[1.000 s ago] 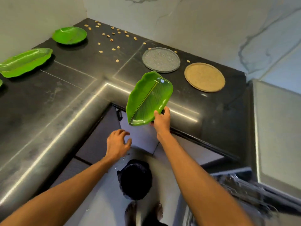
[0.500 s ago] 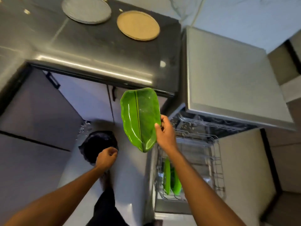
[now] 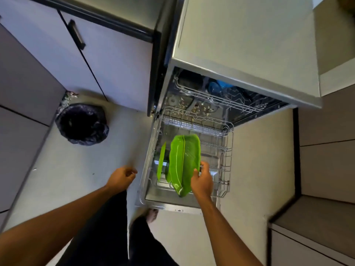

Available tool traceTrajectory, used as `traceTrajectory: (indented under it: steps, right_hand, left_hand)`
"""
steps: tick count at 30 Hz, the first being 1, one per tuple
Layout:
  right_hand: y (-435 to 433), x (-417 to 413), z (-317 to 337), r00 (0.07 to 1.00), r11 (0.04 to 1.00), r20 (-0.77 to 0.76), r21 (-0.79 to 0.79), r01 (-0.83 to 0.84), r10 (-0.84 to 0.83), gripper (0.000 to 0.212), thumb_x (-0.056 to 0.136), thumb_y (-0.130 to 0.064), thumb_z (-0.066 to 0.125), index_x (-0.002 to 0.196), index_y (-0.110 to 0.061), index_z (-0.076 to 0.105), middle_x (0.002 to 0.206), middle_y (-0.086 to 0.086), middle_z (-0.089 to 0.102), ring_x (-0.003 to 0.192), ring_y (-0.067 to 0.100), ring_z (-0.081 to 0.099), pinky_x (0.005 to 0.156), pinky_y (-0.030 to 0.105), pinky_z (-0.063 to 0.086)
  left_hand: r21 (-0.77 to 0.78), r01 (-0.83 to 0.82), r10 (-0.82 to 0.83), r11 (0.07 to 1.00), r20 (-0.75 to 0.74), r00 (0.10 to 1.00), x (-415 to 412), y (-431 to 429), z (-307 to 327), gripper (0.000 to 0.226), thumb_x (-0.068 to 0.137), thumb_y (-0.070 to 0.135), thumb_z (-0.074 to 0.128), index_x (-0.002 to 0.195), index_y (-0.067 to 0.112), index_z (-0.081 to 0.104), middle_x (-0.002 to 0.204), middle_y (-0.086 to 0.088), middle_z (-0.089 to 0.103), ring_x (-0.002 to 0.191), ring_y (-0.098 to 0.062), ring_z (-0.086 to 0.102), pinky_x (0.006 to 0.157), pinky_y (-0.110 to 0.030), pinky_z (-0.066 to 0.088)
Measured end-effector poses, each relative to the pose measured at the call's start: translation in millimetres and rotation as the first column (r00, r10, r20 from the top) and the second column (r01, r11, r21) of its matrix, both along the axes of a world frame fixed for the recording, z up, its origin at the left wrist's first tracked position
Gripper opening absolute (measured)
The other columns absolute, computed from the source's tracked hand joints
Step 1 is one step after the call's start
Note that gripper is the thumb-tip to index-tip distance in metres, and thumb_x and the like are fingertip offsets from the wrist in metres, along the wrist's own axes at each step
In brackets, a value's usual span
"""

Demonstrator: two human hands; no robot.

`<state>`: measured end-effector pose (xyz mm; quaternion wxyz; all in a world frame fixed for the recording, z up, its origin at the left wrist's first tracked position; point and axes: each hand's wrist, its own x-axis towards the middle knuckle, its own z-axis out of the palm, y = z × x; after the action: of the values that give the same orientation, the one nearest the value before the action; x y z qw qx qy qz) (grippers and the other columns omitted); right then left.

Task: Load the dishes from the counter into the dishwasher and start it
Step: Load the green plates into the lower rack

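Observation:
My right hand (image 3: pixel 201 182) grips the right edge of a green leaf-shaped plate (image 3: pixel 184 162), held on edge over the lower rack (image 3: pixel 224 166) of the open dishwasher. Its lower tip is down among the rack wires. Two other green plates (image 3: pixel 161 162) stand on edge just left of it in the same rack. My left hand (image 3: pixel 122 178) hangs loosely curled and holds nothing, left of the dishwasher's open door (image 3: pixel 149 169). The upper rack (image 3: pixel 217 100) sits further in, with blue items behind it.
A bin lined with a black bag (image 3: pixel 81 123) stands on the floor to the left. Grey cupboard doors with a black handle (image 3: pixel 76 34) are at the back left. The dishwasher's flat top (image 3: pixel 249 35) overhangs the racks. My legs and a foot (image 3: pixel 152 215) are below.
The view swung from the counter down to the dishwasher. My right hand carried the leaf plate down into the lower rack. My left hand stayed low and holds nothing.

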<state>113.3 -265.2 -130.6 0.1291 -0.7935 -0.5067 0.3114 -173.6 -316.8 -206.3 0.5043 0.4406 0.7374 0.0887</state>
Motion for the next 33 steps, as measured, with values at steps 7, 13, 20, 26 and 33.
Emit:
traceTrajectory:
  steps: [7, 13, 20, 26, 33]
  right_hand:
    - [-18, 41, -35, 0.958, 0.941, 0.020, -0.184, 0.284, -0.285, 0.024, 0.097, -0.010, 0.054, 0.119, -0.019, 0.052, 0.091, 0.001, 0.063, 0.091, 0.034, 0.066, 0.075, 0.038, 0.049]
    - [-21, 74, -61, 0.909, 0.875, 0.069, -0.248, 0.415, -0.411, 0.018, 0.093, -0.015, 0.054, 0.104, -0.027, 0.046, 0.098, 0.007, 0.070, 0.091, 0.035, 0.065, 0.078, 0.040, 0.050]
    - [-15, 130, -96, 0.897, 0.866, 0.081, -0.239, 0.440, -0.434, 0.015, 0.093, -0.016, 0.056, 0.102, -0.025, 0.048, 0.101, 0.009, 0.068, 0.093, 0.036, 0.063, 0.080, 0.042, 0.050]
    - [-4, 201, -143, 0.917, 0.907, -0.036, -0.168, 0.386, -0.397, 0.016, 0.093, -0.017, 0.062, 0.103, -0.025, 0.052, 0.108, 0.003, 0.070, 0.095, 0.033, 0.065, 0.081, 0.039, 0.049]
    - [16, 271, -199, 0.933, 0.948, -0.170, -0.012, 0.319, -0.316, 0.022, 0.091, -0.019, 0.067, 0.102, -0.029, 0.051, 0.096, -0.005, 0.067, 0.086, 0.022, 0.066, 0.077, 0.044, 0.057]
  left_hand:
    - [-0.089, 0.013, -0.012, 0.996, 0.007, 1.000, 31, -8, -15, 0.011, 0.091, 0.015, 0.064, 0.092, 0.021, 0.073, 0.090, -0.002, 0.073, 0.085, -0.021, 0.067, 0.082, -0.036, 0.055]
    - [-0.123, 0.165, -0.167, 0.979, -0.007, 0.986, 58, 10, -37, 0.017, 0.093, 0.016, 0.060, 0.105, 0.017, 0.072, 0.101, -0.005, 0.072, 0.093, -0.023, 0.066, 0.083, -0.032, 0.053]
    - [-0.134, 0.236, -0.242, 0.963, -0.034, 0.970, 118, 26, -61, 0.019, 0.091, 0.023, 0.061, 0.106, 0.023, 0.072, 0.106, -0.002, 0.073, 0.095, -0.020, 0.067, 0.081, -0.027, 0.050]
    - [-0.131, 0.303, -0.313, 0.944, -0.064, 0.948, 207, 26, -94, 0.022, 0.092, 0.020, 0.059, 0.112, 0.020, 0.071, 0.108, 0.002, 0.070, 0.095, -0.015, 0.066, 0.080, -0.021, 0.045]
    - [-0.196, 0.354, -0.375, 0.915, -0.087, 0.923, 304, 20, -152, 0.030, 0.089, 0.024, 0.064, 0.119, 0.020, 0.064, 0.123, -0.003, 0.066, 0.115, -0.021, 0.061, 0.094, -0.028, 0.047]
